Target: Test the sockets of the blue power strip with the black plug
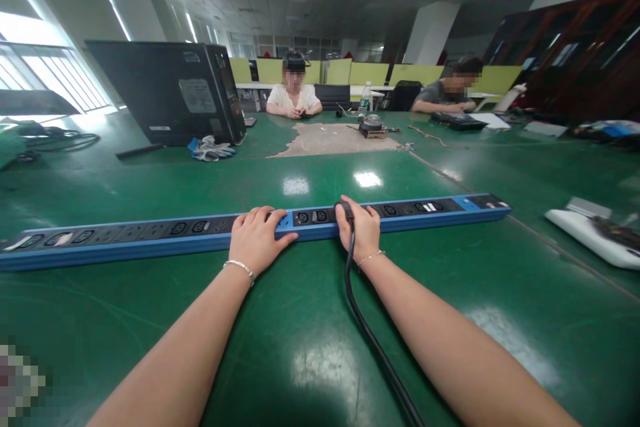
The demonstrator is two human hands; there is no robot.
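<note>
A long blue and black power strip (220, 241) lies across the green table, with a row of sockets along its top. My left hand (257, 240) is laid over its middle, fingers over the far edge and thumb along the near side, gripping it. Right of that, my right hand (361, 230) pinches the black plug (345, 209) of a power cord (357, 310). The plug is at the strip's sockets; whether its pins are fully in is hidden. The cord runs down between my forearms and out of view.
A black computer case (170, 93) stands at the back left, gloves (213, 149) beside it. Two people (294, 97) (445, 90) sit across the table. A water bottle (365, 100) and a round device (371, 124) stand near a torn patch (330, 140). A white object (595, 233) lies at right.
</note>
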